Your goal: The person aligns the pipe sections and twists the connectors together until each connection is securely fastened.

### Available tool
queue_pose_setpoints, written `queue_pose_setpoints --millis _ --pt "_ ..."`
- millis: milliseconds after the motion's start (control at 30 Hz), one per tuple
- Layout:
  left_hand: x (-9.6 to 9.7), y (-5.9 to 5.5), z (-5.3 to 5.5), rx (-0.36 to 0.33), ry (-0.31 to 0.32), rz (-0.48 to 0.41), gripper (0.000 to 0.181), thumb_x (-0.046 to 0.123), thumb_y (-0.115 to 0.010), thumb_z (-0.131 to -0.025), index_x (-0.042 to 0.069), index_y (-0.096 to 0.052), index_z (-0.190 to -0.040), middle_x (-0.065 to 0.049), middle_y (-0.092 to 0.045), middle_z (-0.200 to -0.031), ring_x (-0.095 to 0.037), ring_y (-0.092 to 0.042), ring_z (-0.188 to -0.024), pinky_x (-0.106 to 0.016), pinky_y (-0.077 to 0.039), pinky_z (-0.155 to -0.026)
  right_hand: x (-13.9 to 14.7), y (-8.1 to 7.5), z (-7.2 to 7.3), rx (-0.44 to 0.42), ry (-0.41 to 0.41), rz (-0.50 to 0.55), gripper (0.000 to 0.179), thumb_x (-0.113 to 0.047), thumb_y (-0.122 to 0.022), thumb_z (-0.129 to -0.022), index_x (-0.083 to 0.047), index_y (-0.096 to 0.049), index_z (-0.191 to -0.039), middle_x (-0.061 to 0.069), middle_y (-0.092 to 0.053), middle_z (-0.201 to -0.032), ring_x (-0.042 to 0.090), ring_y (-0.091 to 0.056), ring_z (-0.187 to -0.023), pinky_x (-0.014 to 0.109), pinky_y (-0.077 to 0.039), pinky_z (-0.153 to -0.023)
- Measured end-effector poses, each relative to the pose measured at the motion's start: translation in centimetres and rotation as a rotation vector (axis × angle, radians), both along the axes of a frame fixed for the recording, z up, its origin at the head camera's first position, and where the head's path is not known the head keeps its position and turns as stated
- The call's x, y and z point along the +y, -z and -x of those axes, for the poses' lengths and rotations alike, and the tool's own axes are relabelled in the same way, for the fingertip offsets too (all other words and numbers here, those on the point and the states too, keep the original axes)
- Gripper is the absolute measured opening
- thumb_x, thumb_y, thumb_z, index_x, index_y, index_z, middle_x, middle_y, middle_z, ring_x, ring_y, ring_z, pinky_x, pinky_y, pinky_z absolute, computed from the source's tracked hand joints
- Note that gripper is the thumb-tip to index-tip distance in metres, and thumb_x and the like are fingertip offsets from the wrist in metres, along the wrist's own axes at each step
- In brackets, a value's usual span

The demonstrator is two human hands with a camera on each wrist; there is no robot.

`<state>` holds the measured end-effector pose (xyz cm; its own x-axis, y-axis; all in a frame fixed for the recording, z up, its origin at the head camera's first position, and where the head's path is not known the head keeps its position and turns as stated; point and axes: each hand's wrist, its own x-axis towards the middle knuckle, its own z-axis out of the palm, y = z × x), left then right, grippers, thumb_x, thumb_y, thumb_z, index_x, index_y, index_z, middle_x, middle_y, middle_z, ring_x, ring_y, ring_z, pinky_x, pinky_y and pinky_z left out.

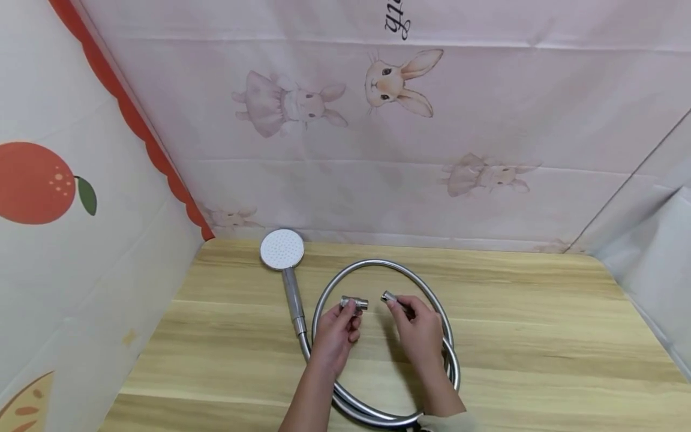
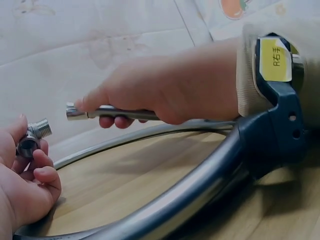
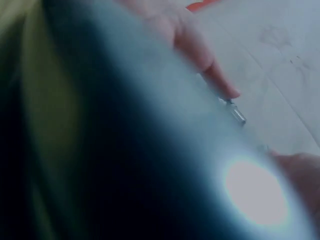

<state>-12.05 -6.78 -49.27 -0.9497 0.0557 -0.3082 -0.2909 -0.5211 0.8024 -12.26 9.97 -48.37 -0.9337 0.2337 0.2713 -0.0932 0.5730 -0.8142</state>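
My left hand pinches a short metal pipe fitting between thumb and fingers. In the left wrist view the fitting shows a threaded end and a round side opening. My right hand grips the metal hose end, whose nut points toward the threads. A small gap lies between fitting and nut. The silver shower hose loops on the table around both hands. At its other end lies the handheld shower head, white face up. A large blurred shape hides much of the right wrist view.
The wooden table meets a pink cloth backdrop with rabbit prints at its back edge. A white sheet with fruit prints stands along the left side. Pale cloth hangs at the right.
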Motion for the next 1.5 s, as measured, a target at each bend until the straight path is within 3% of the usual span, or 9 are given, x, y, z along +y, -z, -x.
queue_pose_setpoints --millis 167,333,567,700,867,1100,1233,1500 --pt "-0.2 0.1 0.0 0.004 0.010 -0.003 0.031 0.029 -0.069 -0.092 0.004 -0.063 -0.110 0.002 -0.062 -0.088 -0.010 -0.050 -0.075 -0.017 -0.041 -0.058 0.1 0.5 -0.3 0.029 -0.099 -0.076 0.018 -0.032 -0.078 -0.085 -0.017 -0.076 -0.095 -0.004 -0.075 -0.088 0.010 -0.068 -0.079 0.028 -0.057 -0.069" --pt "-0.3 0.3 0.2 0.011 0.039 0.014 0.050 0.023 -0.066 -0.094 -0.006 -0.051 -0.132 0.001 -0.059 -0.092 -0.011 -0.052 -0.080 -0.019 -0.044 -0.062 0.4 0.8 -0.4 0.024 -0.207 -0.112 0.014 -0.024 -0.076 -0.087 -0.015 -0.075 -0.098 -0.003 -0.074 -0.089 0.009 -0.067 -0.080 0.028 -0.057 -0.071" --pt "-0.2 0.3 0.1 0.023 0.071 0.053 0.051 0.019 -0.068 -0.093 -0.007 -0.051 -0.133 0.001 -0.059 -0.089 -0.010 -0.053 -0.078 -0.020 -0.045 -0.063 1.1 0.9 -0.7 -0.038 -0.321 -0.027 0.018 -0.009 -0.077 -0.085 -0.013 -0.074 -0.102 -0.002 -0.073 -0.093 0.010 -0.067 -0.086 0.028 -0.057 -0.078" --pt "-0.1 0.4 0.1 0.033 0.064 0.073 0.034 0.016 -0.069 -0.092 -0.003 -0.059 -0.118 0.001 -0.062 -0.088 -0.011 -0.054 -0.077 -0.020 -0.045 -0.062 1.3 0.8 -0.8 -0.073 -0.317 0.048 0.015 -0.012 -0.074 -0.088 -0.012 -0.074 -0.103 -0.001 -0.074 -0.097 0.012 -0.068 -0.092 0.029 -0.057 -0.082" --pt "-0.2 0.4 -0.1 0.049 0.067 0.087 0.019 0.018 -0.070 -0.092 0.003 -0.062 -0.101 -0.002 -0.064 -0.087 -0.013 -0.056 -0.076 -0.021 -0.047 -0.063 1.3 1.0 -1.0 -0.006 -0.292 0.044 0.014 -0.012 -0.074 -0.088 -0.010 -0.073 -0.102 -0.001 -0.074 -0.095 0.013 -0.067 -0.091 0.029 -0.057 -0.082" --pt "-0.4 0.5 -0.4 0.076 0.071 0.068 0.022 0.017 -0.067 -0.094 0.001 -0.063 -0.108 -0.004 -0.070 -0.096 -0.018 -0.068 -0.092 -0.029 -0.059 -0.079 1.3 1.3 -1.3 0.101 -0.260 -0.105 0.016 -0.018 -0.076 -0.086 -0.013 -0.072 -0.101 -0.003 -0.075 -0.093 0.013 -0.063 -0.084 0.033 -0.039 -0.081" --pt "-0.5 0.5 -0.5 0.088 0.077 0.056 0.024 0.019 -0.066 -0.095 0.001 -0.063 -0.110 -0.004 -0.071 -0.100 -0.020 -0.070 -0.098 -0.034 -0.059 -0.086 1.3 1.5 -1.4 0.165 -0.266 -0.164 0.017 -0.018 -0.078 -0.084 -0.014 -0.072 -0.099 -0.004 -0.075 -0.091 0.010 -0.064 -0.078 0.033 -0.038 -0.082" --pt "-0.4 0.5 -0.5 0.091 0.080 0.042 0.022 0.018 -0.066 -0.095 0.002 -0.063 -0.109 -0.004 -0.072 -0.100 -0.020 -0.070 -0.097 -0.035 -0.059 -0.087 1.3 1.2 -1.5 0.174 -0.280 -0.191 0.016 -0.018 -0.077 -0.085 -0.014 -0.072 -0.099 -0.004 -0.074 -0.091 0.008 -0.063 -0.076 0.031 -0.038 -0.083"
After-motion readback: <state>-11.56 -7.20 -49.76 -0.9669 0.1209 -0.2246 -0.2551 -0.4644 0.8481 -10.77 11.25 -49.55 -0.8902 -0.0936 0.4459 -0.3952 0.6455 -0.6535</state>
